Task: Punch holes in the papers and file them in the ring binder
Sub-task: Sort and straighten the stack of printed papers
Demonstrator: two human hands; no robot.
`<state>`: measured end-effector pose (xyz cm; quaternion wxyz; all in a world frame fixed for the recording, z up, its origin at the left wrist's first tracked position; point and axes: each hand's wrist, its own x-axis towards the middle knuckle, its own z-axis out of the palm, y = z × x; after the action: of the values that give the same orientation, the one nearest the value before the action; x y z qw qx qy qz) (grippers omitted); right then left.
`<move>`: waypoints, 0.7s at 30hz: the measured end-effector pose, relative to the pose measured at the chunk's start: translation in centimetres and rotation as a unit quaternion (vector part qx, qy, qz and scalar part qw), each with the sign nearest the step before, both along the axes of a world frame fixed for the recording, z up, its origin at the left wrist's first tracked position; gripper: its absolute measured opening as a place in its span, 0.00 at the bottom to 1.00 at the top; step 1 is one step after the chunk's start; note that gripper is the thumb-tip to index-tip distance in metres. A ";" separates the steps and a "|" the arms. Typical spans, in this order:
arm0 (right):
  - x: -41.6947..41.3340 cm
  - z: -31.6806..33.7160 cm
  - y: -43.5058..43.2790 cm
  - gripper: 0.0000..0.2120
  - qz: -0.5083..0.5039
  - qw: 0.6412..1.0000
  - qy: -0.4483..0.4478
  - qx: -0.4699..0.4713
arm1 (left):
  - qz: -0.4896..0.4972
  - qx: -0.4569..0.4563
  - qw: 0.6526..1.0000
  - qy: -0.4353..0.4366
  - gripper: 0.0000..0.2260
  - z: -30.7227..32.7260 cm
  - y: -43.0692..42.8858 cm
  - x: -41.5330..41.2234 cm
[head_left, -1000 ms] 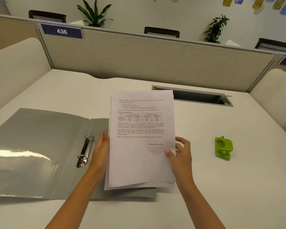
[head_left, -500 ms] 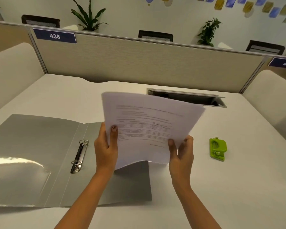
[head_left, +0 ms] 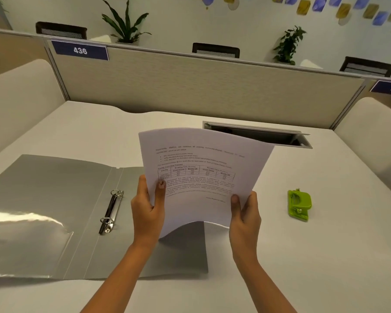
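Observation:
I hold a stack of printed white papers [head_left: 203, 172] in the air above the desk, its bottom edge bowed upward. My left hand [head_left: 148, 211] grips the lower left edge, thumb on the front. My right hand [head_left: 245, 213] grips the lower right corner. A grey ring binder [head_left: 43, 206] lies open flat on the left, its metal ring mechanism [head_left: 111, 212] shut and bare. The binder's right cover reaches under the papers. A small green hole punch [head_left: 299, 205] sits on the desk to the right of my right hand.
The white desk [head_left: 325, 256] is bounded by a beige partition [head_left: 201, 82] at the back and cream side panels. An open cable hatch [head_left: 257, 134] is sunk in the desk behind the papers. Chairs and plants stand beyond the partition.
The papers lay on the binder's right cover a second ago; both hands have lifted them off and tilted them up, so they bow. The view has shifted slightly.

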<state>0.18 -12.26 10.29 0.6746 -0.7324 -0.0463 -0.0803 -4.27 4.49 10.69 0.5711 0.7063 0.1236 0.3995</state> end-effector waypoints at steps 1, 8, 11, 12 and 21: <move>-0.1 -0.1 0.0 0.18 0.001 1.000 0.003 0.001 | -0.002 0.001 1.000 -0.002 0.17 -0.1 0.0 -0.1; -0.4 -0.1 -0.3 0.15 -0.005 1.000 0.001 0.007 | 0.001 -0.007 1.000 -0.008 0.18 -0.1 -0.4 -0.4; -0.4 -0.4 -0.3 0.09 -0.002 1.000 0.004 0.004 | 0.001 -0.001 1.000 -0.013 0.20 -0.1 -0.5 -0.6; -0.3 -0.3 -0.3 0.10 -0.001 1.000 0.001 0.003 | 0.004 0.003 1.000 -0.017 0.21 -0.1 -0.6 -0.6; -0.1 -0.9 -0.4 0.13 0.008 1.000 -0.005 -0.010 | 0.016 0.007 1.000 -0.011 0.16 -0.3 -0.5 -1.0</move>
<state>0.08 -12.66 9.42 0.6674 -0.7385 -0.0564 -0.0774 -5.27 4.02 10.34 0.5608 0.7037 0.1258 0.4178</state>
